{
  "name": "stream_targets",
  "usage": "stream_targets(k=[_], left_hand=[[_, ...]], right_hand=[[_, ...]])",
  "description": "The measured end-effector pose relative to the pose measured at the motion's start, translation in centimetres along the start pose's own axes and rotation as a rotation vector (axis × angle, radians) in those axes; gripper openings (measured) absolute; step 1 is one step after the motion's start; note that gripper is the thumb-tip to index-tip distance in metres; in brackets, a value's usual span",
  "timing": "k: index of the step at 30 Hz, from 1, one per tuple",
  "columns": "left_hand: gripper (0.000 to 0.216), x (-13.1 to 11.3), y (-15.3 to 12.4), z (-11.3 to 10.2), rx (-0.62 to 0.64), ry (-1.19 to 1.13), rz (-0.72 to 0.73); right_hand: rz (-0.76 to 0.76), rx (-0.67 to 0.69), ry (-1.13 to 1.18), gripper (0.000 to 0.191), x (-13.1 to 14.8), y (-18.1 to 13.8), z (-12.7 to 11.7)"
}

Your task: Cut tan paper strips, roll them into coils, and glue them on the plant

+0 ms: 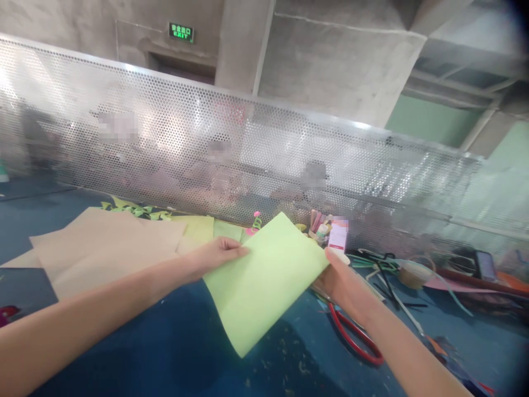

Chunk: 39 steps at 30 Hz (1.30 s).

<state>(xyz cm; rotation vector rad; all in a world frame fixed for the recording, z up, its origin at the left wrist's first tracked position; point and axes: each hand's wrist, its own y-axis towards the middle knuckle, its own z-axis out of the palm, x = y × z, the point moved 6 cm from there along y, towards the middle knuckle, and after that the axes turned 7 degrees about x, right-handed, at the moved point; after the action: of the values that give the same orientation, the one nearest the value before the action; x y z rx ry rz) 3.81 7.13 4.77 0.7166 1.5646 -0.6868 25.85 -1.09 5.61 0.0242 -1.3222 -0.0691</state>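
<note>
A sheet of light green paper point(268, 286) is held up above the blue table, tilted so that one corner points down toward me. My left hand point(223, 253) pinches its left edge between thumb and fingers. At the opposite edge, my right hand point(341, 278) grips the sheet with the thumb on top; its other fingers are partly hidden. Below my right hand, a red scissors handle point(357, 339) lies on the table, its blades out of sight.
Large tan paper sheets point(111, 242) lie at the left, with green paper scraps point(140, 210) behind. Pipe cleaners point(397, 292), a roll of tape point(415, 273) and a phone point(486, 266) are at the right. A perforated metal partition point(264, 149) runs along the back.
</note>
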Motion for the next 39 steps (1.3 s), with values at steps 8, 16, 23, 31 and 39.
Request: stream_targets(k=[8, 16, 23, 31, 39], left_hand=[[0.035, 0.9, 0.4, 0.0, -0.064, -0.056, -0.014], [0.038, 1.0, 0.5, 0.1, -0.046, -0.04, 0.002], [0.038, 1.0, 0.4, 0.2, -0.043, -0.055, -0.002], [0.038, 1.1, 0.5, 0.2, -0.041, -0.064, -0.001], [0.037, 1.1, 0.4, 0.4, -0.064, -0.062, -0.008]], right_hand=[[-0.055, -0.036, -0.179, 0.028, 0.0, 0.3, -0.5], [-0.096, -0.073, -0.282, 0.031, 0.5, 0.2, -0.9], [-0.094, -0.079, -0.31, 0.031, 0.8, 0.1, -0.7], [-0.088, -0.07, -0.323, 0.032, 0.7, 0.2, -1.0], [-0.055, -0.081, -0.298, 0.027, 0.5, 0.2, -1.1]])
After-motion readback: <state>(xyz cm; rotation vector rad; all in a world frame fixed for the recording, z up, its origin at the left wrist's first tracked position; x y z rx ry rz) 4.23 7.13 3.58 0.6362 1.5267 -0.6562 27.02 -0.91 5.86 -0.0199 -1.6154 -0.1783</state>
